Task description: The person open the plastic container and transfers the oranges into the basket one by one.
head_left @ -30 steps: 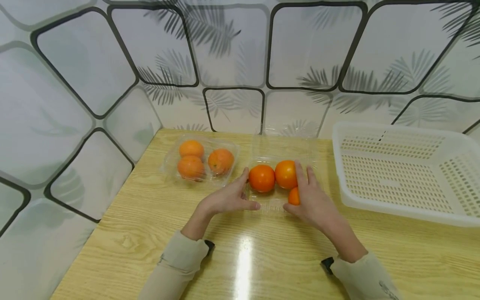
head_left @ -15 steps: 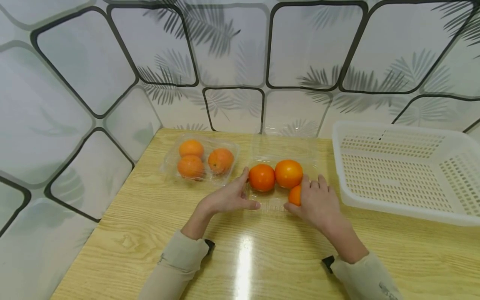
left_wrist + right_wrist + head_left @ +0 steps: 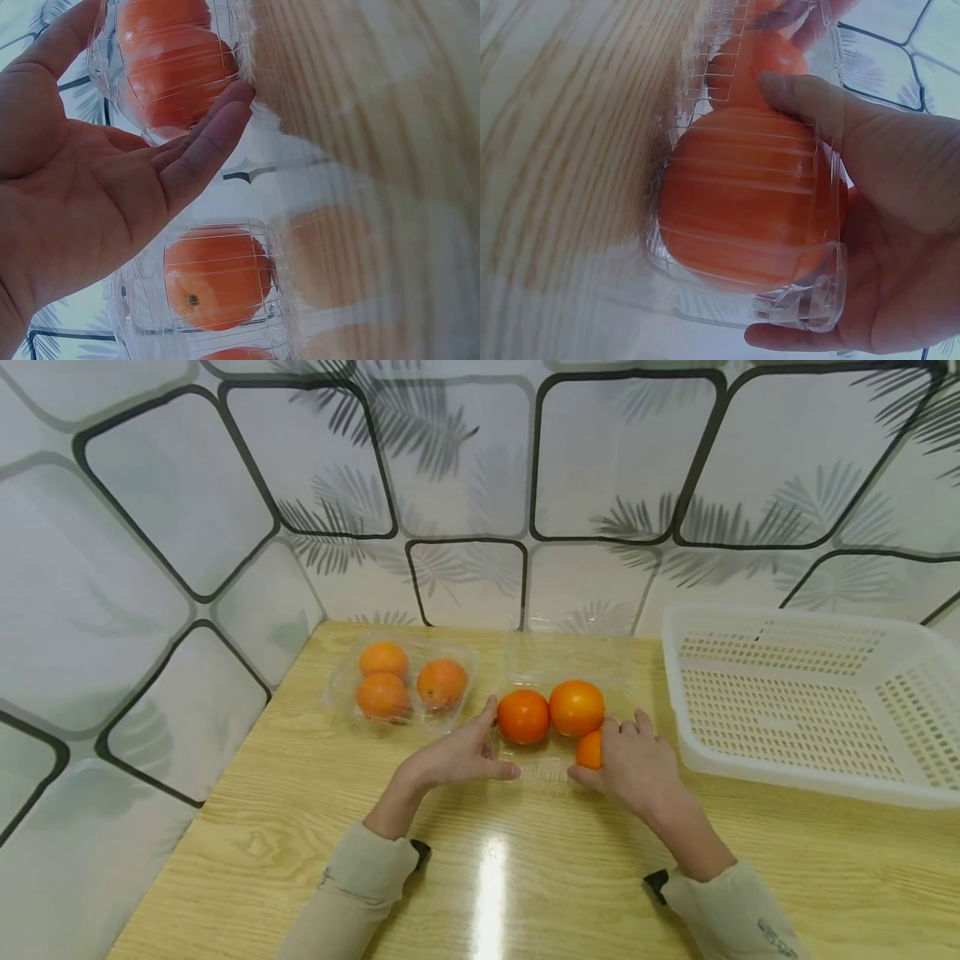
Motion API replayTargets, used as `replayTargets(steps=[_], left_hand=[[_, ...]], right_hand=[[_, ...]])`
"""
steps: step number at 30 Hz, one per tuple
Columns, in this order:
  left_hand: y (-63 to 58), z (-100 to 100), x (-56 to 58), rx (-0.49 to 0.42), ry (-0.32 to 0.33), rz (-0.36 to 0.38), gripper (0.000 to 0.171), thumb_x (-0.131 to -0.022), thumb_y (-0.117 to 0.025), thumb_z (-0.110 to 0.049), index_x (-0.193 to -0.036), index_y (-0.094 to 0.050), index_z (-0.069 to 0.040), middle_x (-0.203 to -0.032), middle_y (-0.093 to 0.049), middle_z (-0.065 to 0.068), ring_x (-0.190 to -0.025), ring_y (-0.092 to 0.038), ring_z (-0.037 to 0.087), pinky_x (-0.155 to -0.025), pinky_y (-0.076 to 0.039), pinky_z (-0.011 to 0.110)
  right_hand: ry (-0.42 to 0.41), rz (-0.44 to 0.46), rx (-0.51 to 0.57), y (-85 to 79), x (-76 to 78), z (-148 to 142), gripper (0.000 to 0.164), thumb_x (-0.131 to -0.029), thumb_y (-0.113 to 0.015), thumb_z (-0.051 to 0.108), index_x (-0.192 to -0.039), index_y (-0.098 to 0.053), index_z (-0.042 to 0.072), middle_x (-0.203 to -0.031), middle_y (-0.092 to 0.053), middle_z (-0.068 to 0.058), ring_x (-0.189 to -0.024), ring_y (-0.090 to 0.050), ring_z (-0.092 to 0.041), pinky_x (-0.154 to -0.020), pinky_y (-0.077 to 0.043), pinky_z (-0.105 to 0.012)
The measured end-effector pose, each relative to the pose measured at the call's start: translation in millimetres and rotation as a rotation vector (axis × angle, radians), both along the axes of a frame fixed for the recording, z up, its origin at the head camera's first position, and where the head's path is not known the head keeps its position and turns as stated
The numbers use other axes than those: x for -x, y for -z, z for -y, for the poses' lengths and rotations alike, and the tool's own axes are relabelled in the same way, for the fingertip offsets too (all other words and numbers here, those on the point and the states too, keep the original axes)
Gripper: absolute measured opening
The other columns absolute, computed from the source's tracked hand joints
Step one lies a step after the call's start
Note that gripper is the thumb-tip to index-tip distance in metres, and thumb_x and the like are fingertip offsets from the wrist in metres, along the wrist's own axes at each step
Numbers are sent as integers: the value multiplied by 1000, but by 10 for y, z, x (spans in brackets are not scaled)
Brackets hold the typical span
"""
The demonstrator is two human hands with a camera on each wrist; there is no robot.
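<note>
In the middle of the head view stands an open clear plastic clamshell (image 3: 547,772), its lid (image 3: 567,652) tilted back toward the wall. Three oranges sit in it: a left orange (image 3: 523,717), a back right orange (image 3: 577,708) and a front right orange (image 3: 589,749). My right hand (image 3: 642,766) holds the front right orange, thumb over its near side; in the right wrist view this orange (image 3: 742,199) shows through the ribbed wall. My left hand (image 3: 459,756) rests along the clamshell's left side with fingers extended, as the left wrist view also shows.
A second clear clamshell (image 3: 417,647) with three oranges lies to the left. On the right stands a white perforated plastic basket (image 3: 780,725). The wooden table (image 3: 285,835) meets a patterned wall covering (image 3: 465,460) at the back and left.
My right hand has drawn back from the back right orange and bent its fingers around the front right one. My left hand has stayed in place.
</note>
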State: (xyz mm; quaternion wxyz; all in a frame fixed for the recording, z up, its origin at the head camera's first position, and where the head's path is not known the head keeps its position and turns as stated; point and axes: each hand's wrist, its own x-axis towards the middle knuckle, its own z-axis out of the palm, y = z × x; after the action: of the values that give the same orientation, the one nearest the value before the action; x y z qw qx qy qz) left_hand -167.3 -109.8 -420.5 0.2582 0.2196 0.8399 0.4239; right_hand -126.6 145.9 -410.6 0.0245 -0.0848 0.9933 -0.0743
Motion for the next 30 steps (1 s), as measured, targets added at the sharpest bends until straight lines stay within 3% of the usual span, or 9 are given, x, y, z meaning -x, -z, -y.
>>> replayTargets(steps=[8, 10, 12, 15, 17, 19, 25, 30], left_hand=[[19, -7, -6, -12, 4, -9, 114, -89, -76, -30, -157, 12, -4, -138, -46, 15, -63, -44, 14, -59, -40, 28], [14, -10, -10, -20, 0, -12, 114, -88, -76, -29, -157, 11, -3, -150, -39, 17, -81, -54, 16, -75, -49, 30], [15, -13, -9, -30, -3, -15, 114, -88, -77, -28, -157, 10, -2, -159, -27, 19, -114, -54, 20, -98, -46, 36], [16, -14, -8, -51, -11, -14, 114, -87, -78, -26, -157, 10, -2, -165, -1, 16, -148, -19, 19, -119, -21, 39], [19, -16, -4, -54, -13, -12, 114, -87, -78, -25, -157, 9, -2, -165, -2, 15, -150, -11, 20, -120, -18, 39], [21, -17, -2, -58, -15, -11, 114, -87, -78, -25, -157, 9, -2, -165, -6, 16, -150, -13, 21, -120, -19, 40], [21, -13, 3, -64, -21, 0, 115, -86, -79, -24, -157, 9, -3, -164, -15, 18, -148, -21, 24, -118, -24, 41], [21, -15, 6, -69, -22, 13, 115, -86, -79, -24, -157, 10, -4, -163, -18, 18, -144, -31, 26, -117, -28, 42]], right_hand=[[-10, 20, 47, -14, 28, -46, 78, -78, -74, 55, -115, -59, -13, -114, -61, -34, -130, -40, -54, -87, -50, -62], [-16, 26, 64, -27, 30, -55, 79, -78, -74, 54, -116, -59, -14, -116, -61, -34, -130, -39, -55, -88, -50, -62], [-20, 33, 77, -37, 33, -62, 80, -79, -74, 54, -118, -58, -15, -118, -60, -34, -130, -39, -55, -92, -48, -62], [-25, 39, 92, -46, 38, -69, 81, -79, -74, 53, -120, -57, -15, -120, -60, -33, -130, -39, -56, -95, -45, -63], [-30, 37, 103, -57, 35, -76, 80, -80, -74, 53, -120, -57, -15, -119, -61, -32, -128, -42, -54, -93, -46, -62], [-36, 37, 109, -78, 28, -81, 80, -80, -74, 52, -122, -56, -15, -119, -60, -33, -124, -45, -53, -91, -47, -61], [-35, 73, 128, -170, 4, -89, 87, -82, -73, 54, -131, -50, -14, -119, -59, -33, -100, -60, -45, -75, -53, -51], [-26, 104, 139, -207, -5, -103, 90, -82, -72, 56, -136, -48, -12, -122, -59, -31, -93, -64, -40, -68, -54, -48]])
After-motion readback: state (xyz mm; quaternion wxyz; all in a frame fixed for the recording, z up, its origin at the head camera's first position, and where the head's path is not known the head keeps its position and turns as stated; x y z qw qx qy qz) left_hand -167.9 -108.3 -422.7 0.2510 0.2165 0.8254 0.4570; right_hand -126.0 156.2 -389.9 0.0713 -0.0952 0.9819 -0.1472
